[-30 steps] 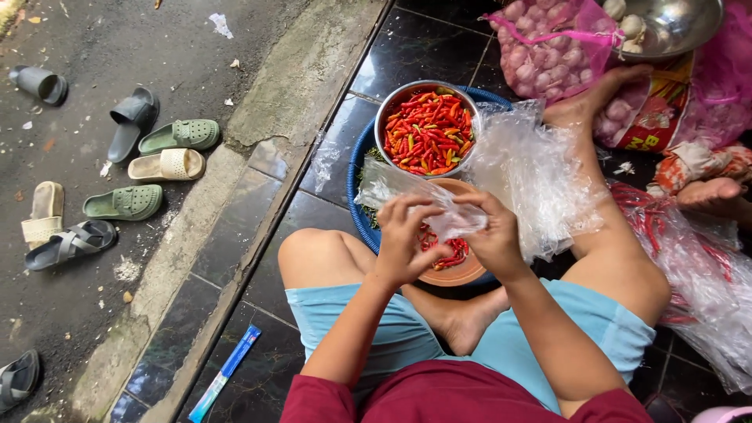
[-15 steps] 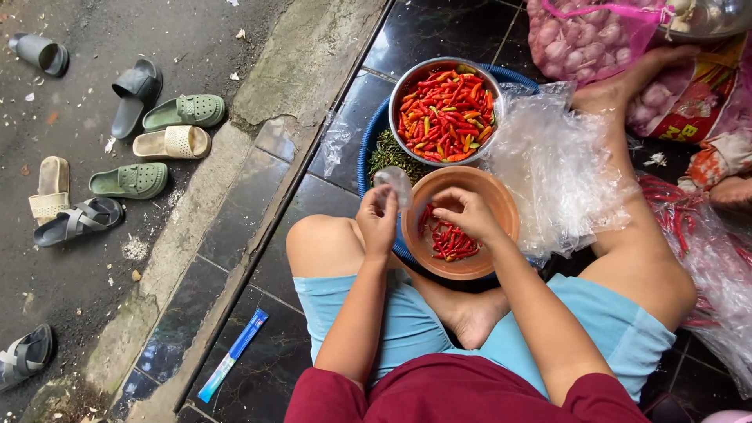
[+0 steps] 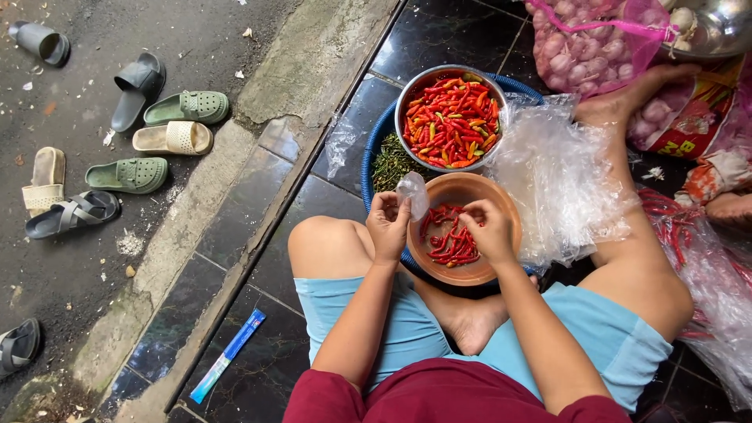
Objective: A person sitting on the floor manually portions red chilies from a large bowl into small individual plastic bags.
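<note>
- Since a moment ago, both hands have dropped from chest height to the brown bowl.
- Left hand sits at the bowl's left rim, fingers pinched shut on a small clear bag.
- Right hand hovers over red chilies inside, fingers curled; whether they grip one, I cannot tell.
- Metal bowl of chilies touches the far rim; crumpled plastic sheet crowds the right; bare tile floor lies open left.

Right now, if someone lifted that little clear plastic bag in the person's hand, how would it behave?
The small clear bag, pinched in the left hand, looks thin and crumpled, so it would probably flop and sag. It seems nearly empty, so likely very light. Its glossy film may feel slippery above the brown bowl of chillies.
</note>
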